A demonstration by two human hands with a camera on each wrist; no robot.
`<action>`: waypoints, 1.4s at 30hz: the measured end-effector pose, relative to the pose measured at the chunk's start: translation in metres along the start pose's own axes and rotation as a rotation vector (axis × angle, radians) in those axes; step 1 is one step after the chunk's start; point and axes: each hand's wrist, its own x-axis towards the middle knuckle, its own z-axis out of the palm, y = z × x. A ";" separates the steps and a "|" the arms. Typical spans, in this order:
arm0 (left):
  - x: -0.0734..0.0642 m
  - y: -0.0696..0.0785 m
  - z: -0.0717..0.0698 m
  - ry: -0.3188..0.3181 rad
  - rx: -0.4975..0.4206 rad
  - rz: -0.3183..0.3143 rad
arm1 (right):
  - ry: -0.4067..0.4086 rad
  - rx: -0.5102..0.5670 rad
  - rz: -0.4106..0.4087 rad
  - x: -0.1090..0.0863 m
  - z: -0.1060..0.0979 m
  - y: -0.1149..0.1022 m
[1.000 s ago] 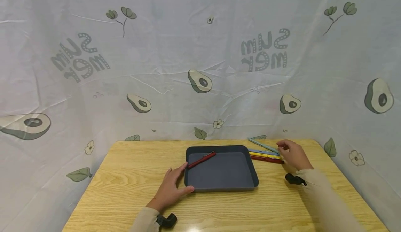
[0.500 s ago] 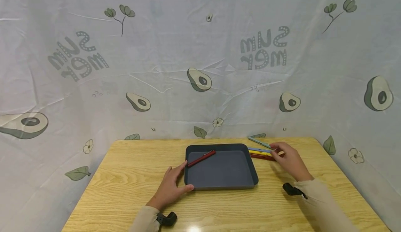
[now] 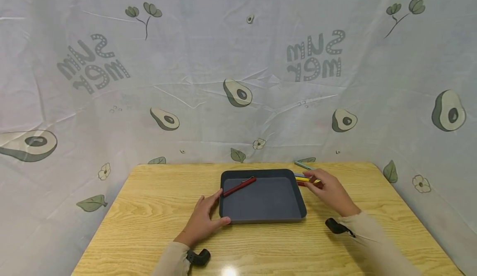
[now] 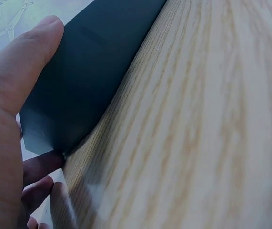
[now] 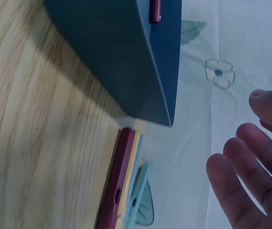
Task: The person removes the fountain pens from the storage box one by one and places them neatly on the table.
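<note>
A dark grey tray lies on the table, with a dark red pen slanting across its left part. My left hand rests on the tray's left side, its fingers spread, index fingertip at the left rim and thumb at the near left corner. Beside the tray's right edge, my right hand hangs over a group of pens with nothing in it, fingers loosely bent. Under it in the right wrist view are a dark red pen, a yellow pen, a thin blue pen and a pale green pen.
The wooden table extends around the tray. A white cloth printed with avocados and leaves hangs behind the table and at both sides.
My right hand has moved left over the pens, toward the tray, and covers more of them in the head view. My left hand and the tray stay in place.
</note>
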 end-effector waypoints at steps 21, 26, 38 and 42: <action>0.000 0.002 -0.004 -0.018 -0.028 -0.024 | -0.184 -0.003 -0.041 0.038 0.033 -0.028; 0.000 0.002 -0.003 -0.017 -0.025 -0.025 | -0.287 -0.026 -0.029 0.054 0.046 -0.038; 0.001 0.004 -0.004 -0.012 -0.014 -0.032 | -0.545 -0.114 0.013 0.088 0.088 -0.056; 0.001 -0.001 -0.001 -0.011 0.001 -0.031 | -0.566 -0.099 0.021 0.091 0.098 -0.054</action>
